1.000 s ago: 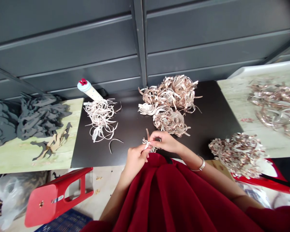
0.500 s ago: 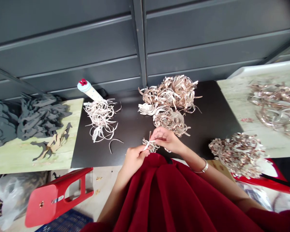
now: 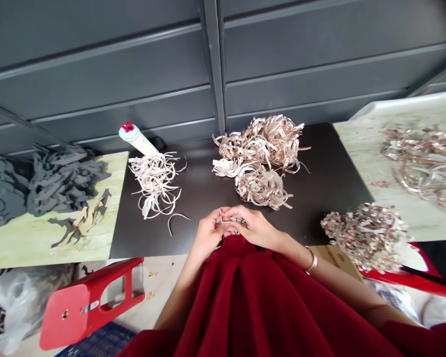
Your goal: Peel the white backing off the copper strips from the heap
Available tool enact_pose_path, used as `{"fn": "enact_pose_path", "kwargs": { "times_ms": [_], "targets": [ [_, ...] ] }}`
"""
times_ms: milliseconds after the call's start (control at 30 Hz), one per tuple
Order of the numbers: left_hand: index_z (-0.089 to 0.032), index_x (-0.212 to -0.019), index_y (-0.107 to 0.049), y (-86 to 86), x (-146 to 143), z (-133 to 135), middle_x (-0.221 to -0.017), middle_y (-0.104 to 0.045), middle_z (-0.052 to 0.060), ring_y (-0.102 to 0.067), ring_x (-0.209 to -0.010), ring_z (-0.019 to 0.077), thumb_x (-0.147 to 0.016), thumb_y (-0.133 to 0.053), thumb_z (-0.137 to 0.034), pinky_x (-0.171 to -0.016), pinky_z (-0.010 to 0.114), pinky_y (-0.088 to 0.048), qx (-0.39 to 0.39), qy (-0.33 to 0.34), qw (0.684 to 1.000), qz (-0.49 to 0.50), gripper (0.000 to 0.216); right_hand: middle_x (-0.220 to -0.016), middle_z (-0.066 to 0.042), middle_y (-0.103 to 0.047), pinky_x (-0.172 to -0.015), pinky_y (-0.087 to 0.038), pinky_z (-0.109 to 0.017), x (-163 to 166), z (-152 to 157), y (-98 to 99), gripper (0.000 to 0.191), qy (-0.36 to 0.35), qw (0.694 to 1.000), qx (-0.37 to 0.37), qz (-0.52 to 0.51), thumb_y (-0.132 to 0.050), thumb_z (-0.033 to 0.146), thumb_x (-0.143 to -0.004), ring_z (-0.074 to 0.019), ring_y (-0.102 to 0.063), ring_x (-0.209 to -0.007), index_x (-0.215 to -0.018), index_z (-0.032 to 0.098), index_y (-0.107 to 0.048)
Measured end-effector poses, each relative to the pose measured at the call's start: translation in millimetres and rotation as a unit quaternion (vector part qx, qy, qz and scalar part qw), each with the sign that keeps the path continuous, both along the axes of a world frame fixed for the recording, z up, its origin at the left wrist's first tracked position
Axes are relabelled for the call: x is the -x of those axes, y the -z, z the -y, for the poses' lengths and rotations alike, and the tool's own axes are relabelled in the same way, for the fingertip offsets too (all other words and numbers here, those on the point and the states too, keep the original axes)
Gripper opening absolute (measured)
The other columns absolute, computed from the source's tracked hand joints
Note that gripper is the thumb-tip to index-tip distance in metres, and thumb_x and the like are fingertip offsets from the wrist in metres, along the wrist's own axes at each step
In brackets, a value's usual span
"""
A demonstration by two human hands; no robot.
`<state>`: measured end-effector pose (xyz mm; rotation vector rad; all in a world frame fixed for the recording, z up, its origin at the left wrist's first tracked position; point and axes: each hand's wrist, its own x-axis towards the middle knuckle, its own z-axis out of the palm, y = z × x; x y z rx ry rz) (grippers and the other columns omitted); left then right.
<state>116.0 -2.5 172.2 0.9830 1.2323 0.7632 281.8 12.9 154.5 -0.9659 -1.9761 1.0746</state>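
- Left hand point(image 3: 209, 233): fingers closed, grasping a small bundle of shiny rose-gold strips point(image 3: 234, 219) (mostly hidden by the fingers), just inside the front edge of the black counter point(image 3: 319, 198).
- Right hand point(image 3: 254, 227), silver bangle point(image 3: 312, 260) at the wrist: closed on the same bundle.
- Curled rose-gold strip pile point(image 3: 262, 186): just beyond the hands, near the counter's middle.

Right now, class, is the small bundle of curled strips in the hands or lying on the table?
In the hands: the small curled-strip bundle is pinched between the left hand and the right hand.
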Motion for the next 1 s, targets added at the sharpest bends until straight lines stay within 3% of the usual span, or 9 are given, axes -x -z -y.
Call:
{"fn": "enact_pose_path", "kwargs": {
  "times_ms": [167, 300, 433, 700, 867, 1000],
  "targets": [
    [-0.014, -0.105, -0.063, -1.0, -4.3, -0.1, -0.088, -0.071, 0.005, -0.067, -0.073, 0.0168, -0.069, -0.068, -0.023, -0.06, 0.023, -0.053, 0.038, -0.048, 0.996, 0.061, 0.037, -0.103, -0.007, -0.065, -0.083, -0.055, -0.034, 0.5, 6.0, -2.6, 0.02, 0.036, 0.997, -0.061, 0.011, -0.047, 0.013, -0.09, -0.0185, -0.064, -0.095, -0.107, 0.022, -0.054],
    [-0.014, -0.105, -0.064, 0.6, -5.1, 0.2, -0.082, -0.072, 0.003, -0.068, -0.07, 0.0172, -0.065, -0.071, -0.021, -0.059, 0.024, -0.053, 0.056, -0.087, 0.993, 0.06, 0.04, -0.105, -0.007, -0.065, -0.082, -0.056, -0.033, -0.1, 8.9, -5.1, 0.03, -0.003, 0.998, -0.054, 0.014, -0.041, 0.009, -0.09, -0.0177, -0.066, -0.094, -0.116, 0.023, -0.05],
    [-0.014, -0.104, -0.065, 1.6, -0.9, 2.2, -0.076, -0.072, 0.003, -0.069, -0.068, 0.0184, -0.066, -0.073, -0.022, -0.061, 0.026, -0.053, 0.079, -0.083, 0.991, 0.067, 0.04, -0.108, -0.008, -0.064, -0.079, -0.057, -0.03, -6.3, 4.9, -8.1, 0.036, -0.044, 0.999, -0.026, 0.018, -0.037, 0.005, -0.089, -0.0162, -0.067, -0.091, -0.122, 0.02, -0.044],
    [-0.012, -0.101, -0.066, -0.2, 12.3, 2.0, -0.075, -0.072, 0.006, -0.069, -0.066, 0.0188, -0.059, -0.083, -0.029, -0.062, 0.026, -0.052, 0.111, -0.063, 0.979, 0.161, 0.049, -0.115, -0.009, -0.06, -0.09, -0.053, -0.031, -15.5, -6.2, -15.6, 0.036, -0.077, 0.997, -0.009, -0.013, -0.037, 0.008, -0.089, -0.0161, -0.062, -0.106, -0.123, 0.019, -0.041],
    [-0.013, -0.104, -0.065, -4.6, 12.9, 2.6, -0.071, -0.07, 0.004, -0.066, -0.057, 0.0139, -0.063, -0.081, -0.032, -0.055, 0.023, -0.048, 0.089, -0.046, 0.98, 0.169, 0.048, -0.12, -0.008, -0.056, -0.087, -0.053, -0.029, -15.6, -6.8, -18.4, 0.04, -0.07, 0.997, -0.019, -0.027, -0.038, 0.008, -0.088, -0.0154, -0.063, -0.105, -0.125, 0.022, -0.042],
    [-0.011, -0.1, -0.066, -2.3, 7.6, 4.5, -0.058, -0.064, 0.0, -0.054, -0.04, 0.008, -0.071, -0.072, -0.044, -0.043, 0.02, -0.04, 0.037, -0.073, 0.991, 0.107, 0.044, -0.12, -0.009, -0.057, -0.087, -0.052, -0.03, -18.3, -7.9, -25.2, 0.042, -0.096, 0.995, -0.029, -0.017, -0.037, 0.006, -0.086, -0.0162, -0.062, -0.104, -0.125, 0.02, -0.043]
  ]
}}
